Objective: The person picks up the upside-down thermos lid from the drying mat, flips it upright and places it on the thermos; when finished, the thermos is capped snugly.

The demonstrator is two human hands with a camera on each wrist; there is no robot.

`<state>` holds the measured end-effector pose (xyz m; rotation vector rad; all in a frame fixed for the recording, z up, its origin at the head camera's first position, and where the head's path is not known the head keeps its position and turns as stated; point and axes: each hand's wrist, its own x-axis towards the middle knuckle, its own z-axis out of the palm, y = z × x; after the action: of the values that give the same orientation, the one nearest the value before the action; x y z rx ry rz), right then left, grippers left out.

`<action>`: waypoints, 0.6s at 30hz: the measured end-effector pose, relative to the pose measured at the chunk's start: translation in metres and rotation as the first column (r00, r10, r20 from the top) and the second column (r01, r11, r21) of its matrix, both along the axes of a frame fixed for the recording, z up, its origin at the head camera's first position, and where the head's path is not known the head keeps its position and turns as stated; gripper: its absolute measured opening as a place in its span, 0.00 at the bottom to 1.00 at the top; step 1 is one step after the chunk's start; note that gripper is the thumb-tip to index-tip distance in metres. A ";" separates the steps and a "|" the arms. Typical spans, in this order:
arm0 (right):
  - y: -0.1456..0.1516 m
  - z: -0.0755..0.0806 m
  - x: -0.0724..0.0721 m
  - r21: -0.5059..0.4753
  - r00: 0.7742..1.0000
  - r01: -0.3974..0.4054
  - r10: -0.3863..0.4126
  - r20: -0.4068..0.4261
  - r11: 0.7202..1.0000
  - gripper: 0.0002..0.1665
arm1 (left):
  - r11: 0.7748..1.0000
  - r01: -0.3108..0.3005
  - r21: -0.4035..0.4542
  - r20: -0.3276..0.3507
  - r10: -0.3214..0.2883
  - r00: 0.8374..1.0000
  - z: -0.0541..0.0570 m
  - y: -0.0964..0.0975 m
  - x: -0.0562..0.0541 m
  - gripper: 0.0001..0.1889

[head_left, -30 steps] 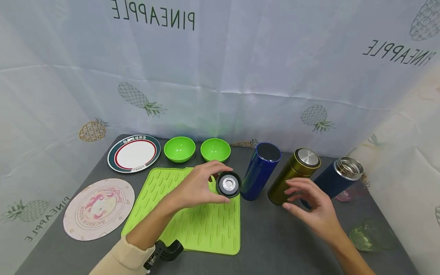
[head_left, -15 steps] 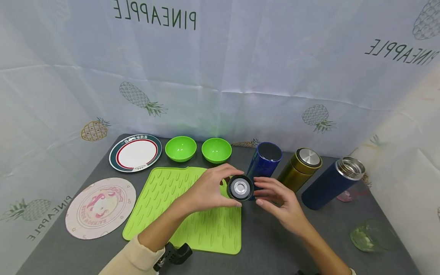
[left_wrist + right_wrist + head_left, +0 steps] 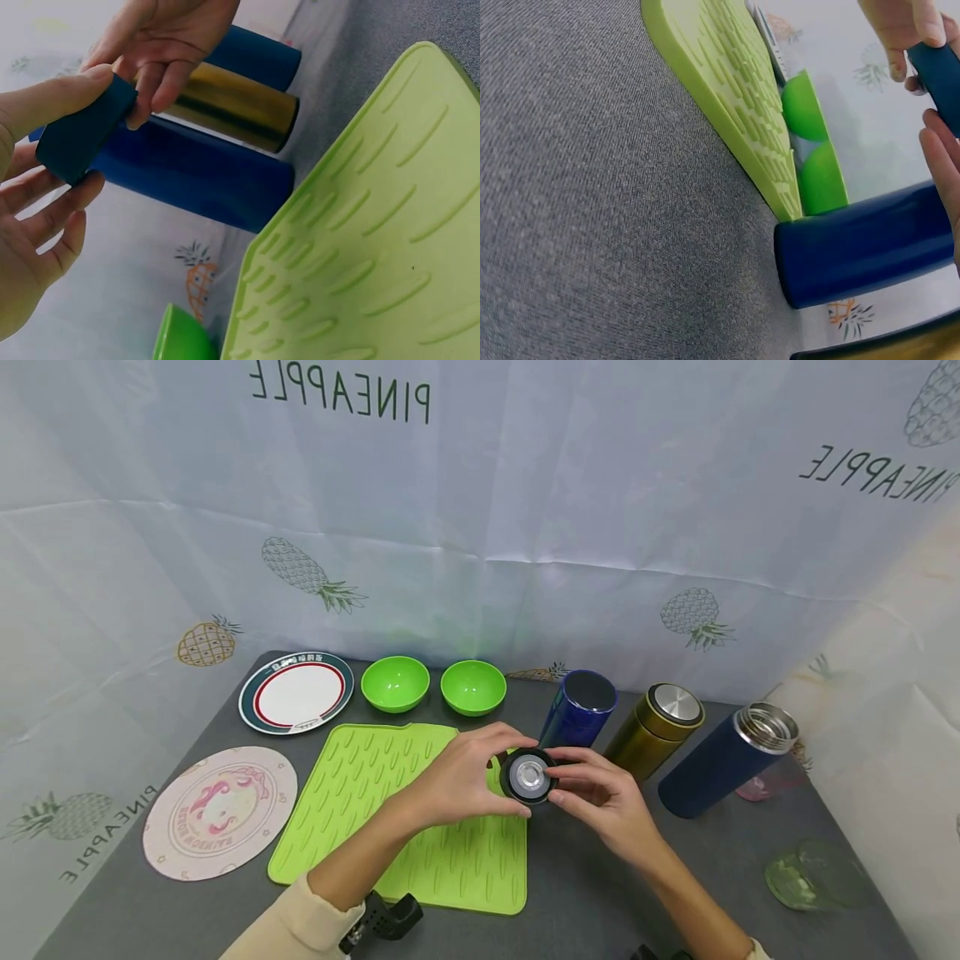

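Note:
Over the mat's right edge, my left hand [image 3: 480, 777] grips a dark thermos lid [image 3: 528, 777] between thumb and fingers. Its underside, with a silvery round centre, faces up toward the head camera. From the right, my right hand [image 3: 603, 793] pinches the lid's rim, one fingertip overlapping its underside. In the left wrist view the lid [image 3: 86, 127] shows its dark blue-green side. Behind the hands stands a shiny blue thermos [image 3: 577, 714], its lower part hidden. A gold thermos [image 3: 648, 735] with a silver-topped lid is beside it. Farther right, a navy thermos [image 3: 720, 768] has its steel mouth uncovered.
A lime-green ridged mat [image 3: 345, 810] lies under the left forearm. Two green bowls [image 3: 395, 683] line the back, beside a rimmed plate [image 3: 296, 693]. A pink round mat [image 3: 220, 814] lies left. A greenish glass [image 3: 802, 877] stands at right, below a pink item [image 3: 757, 787].
My right hand has moved left from near the gold thermos to the lid, and its fingertips have closed on the rim. My left hand has brought the lid slightly right.

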<state>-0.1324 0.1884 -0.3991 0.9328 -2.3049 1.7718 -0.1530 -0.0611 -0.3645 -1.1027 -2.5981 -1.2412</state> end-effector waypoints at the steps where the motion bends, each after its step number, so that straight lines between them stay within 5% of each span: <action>1: 0.000 0.000 0.000 -0.001 1.000 -0.001 0.001 0.003 1.000 0.18 | 1.000 0.002 0.001 0.002 -0.002 1.000 0.000 0.000 0.000 0.38; 11: 0.001 0.002 -0.002 -0.065 0.999 0.001 -0.004 -0.038 0.998 0.20 | 0.998 0.021 0.062 0.049 -0.024 0.999 0.002 -0.006 -0.001 0.36; 18: 0.003 0.005 -0.002 -0.089 0.999 0.023 -0.027 -0.044 0.996 0.19 | 0.989 0.043 0.142 0.188 -0.070 0.980 0.003 -0.012 -0.003 0.30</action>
<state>-0.1345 0.1911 -0.3937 0.9157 -2.1812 1.8072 -0.1561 -0.0728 -0.3619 -1.0889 -2.5818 -1.5872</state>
